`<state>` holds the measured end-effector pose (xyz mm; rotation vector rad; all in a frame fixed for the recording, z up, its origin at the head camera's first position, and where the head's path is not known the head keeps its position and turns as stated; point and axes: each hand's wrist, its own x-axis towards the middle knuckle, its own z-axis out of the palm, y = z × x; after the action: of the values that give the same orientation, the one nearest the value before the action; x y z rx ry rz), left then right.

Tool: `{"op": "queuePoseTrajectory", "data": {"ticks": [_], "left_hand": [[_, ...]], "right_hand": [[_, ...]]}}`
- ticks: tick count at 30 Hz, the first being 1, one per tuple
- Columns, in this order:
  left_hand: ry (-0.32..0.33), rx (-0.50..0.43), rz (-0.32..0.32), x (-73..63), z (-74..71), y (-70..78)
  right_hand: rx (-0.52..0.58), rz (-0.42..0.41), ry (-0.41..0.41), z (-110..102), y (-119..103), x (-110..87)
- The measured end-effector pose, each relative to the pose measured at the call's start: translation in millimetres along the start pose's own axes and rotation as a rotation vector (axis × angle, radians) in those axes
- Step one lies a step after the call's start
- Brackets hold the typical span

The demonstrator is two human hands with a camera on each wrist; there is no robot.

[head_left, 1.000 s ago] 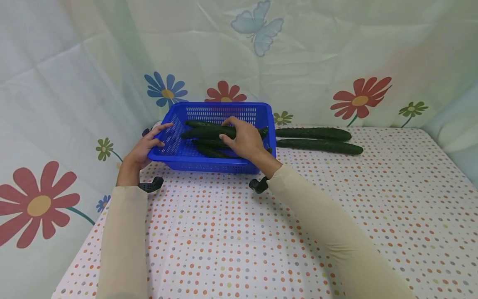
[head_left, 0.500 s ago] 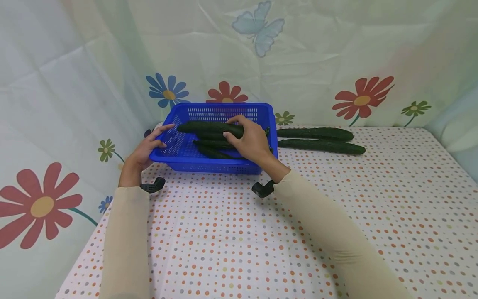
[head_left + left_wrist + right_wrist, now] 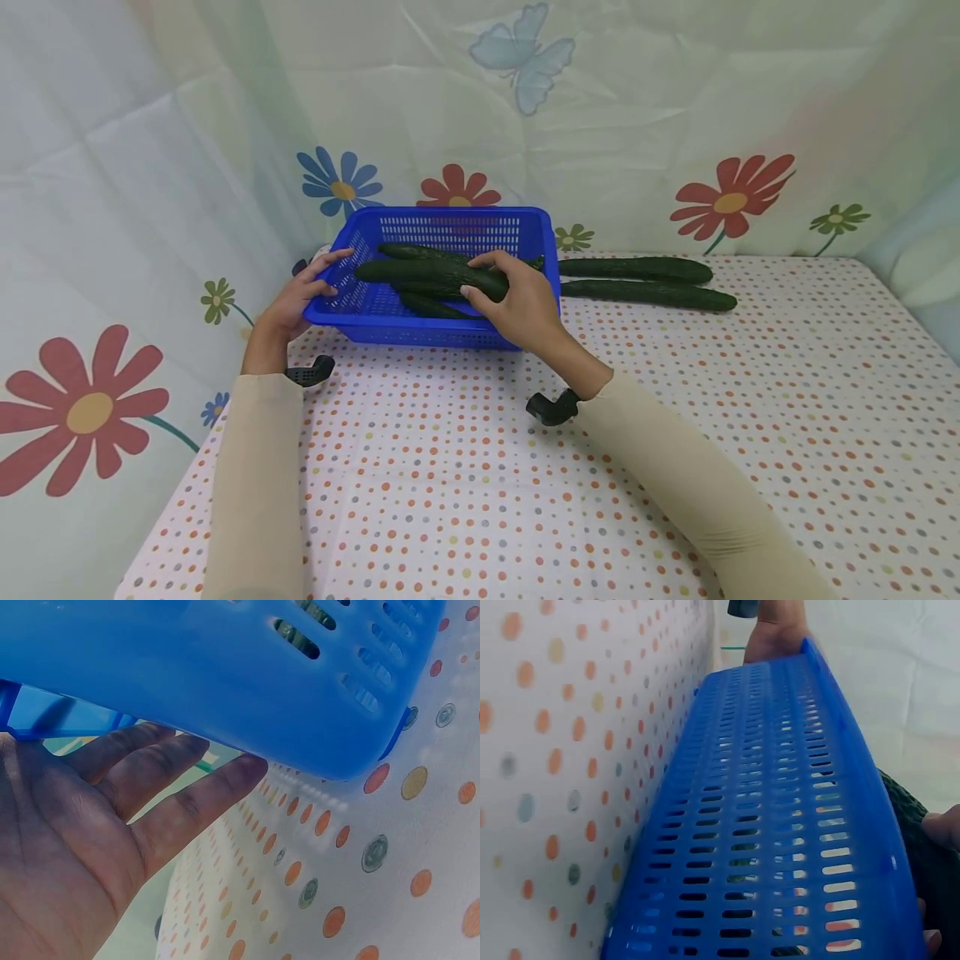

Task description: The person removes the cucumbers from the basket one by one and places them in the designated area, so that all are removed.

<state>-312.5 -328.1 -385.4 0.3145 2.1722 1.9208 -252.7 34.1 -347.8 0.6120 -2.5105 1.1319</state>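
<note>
A blue plastic basket [image 3: 450, 335] stands on the table with several dark green cucumbers [image 3: 431, 307] inside. My right hand [image 3: 525, 304] grips one cucumber [image 3: 412, 272] near its right end, thumb on the near side and fingers over the far side. This cucumber lies above the others, inside the basket. At the basket's left end my left hand [image 3: 291, 300] holds the rim, two digits over it. In the left wrist view, other fingers [image 3: 184, 817] reach out fairly straight under the blue wall. The right wrist view shows only bits of the right fingers [image 3: 945, 827] beyond the rim.
Two more cucumbers [image 3: 648, 295] lie side by side on the dotted tablecloth [image 3: 465, 467], right of the basket. A flowered curtain [image 3: 622, 125] hangs close behind the basket and along the left side. Black wrist mounts [image 3: 552, 408] stick out below the wrists.
My right hand has shifted slightly right and nearer with the cucumber, after raising it and bringing it lower again over the others. The left hand stays at the rim.
</note>
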Motion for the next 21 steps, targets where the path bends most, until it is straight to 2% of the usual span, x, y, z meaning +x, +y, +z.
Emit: {"op": "queuePoseTrajectory", "data": {"ticks": [7,11,21], "left_hand": [[0.003,0.012,0.003,2.4,1.4,2.4],[0.010,0.018,-0.003,2.5,0.9,2.6],[-0.005,0.011,-0.007,-2.0,0.7,1.9]], "right_hand": [[0.031,-0.018,0.033,-14.9,-0.3,-22.4],[0.013,-0.033,0.059,-22.7,3.5,-33.8],[-0.009,-0.069,0.105,-44.7,16.5,-52.0]]}}
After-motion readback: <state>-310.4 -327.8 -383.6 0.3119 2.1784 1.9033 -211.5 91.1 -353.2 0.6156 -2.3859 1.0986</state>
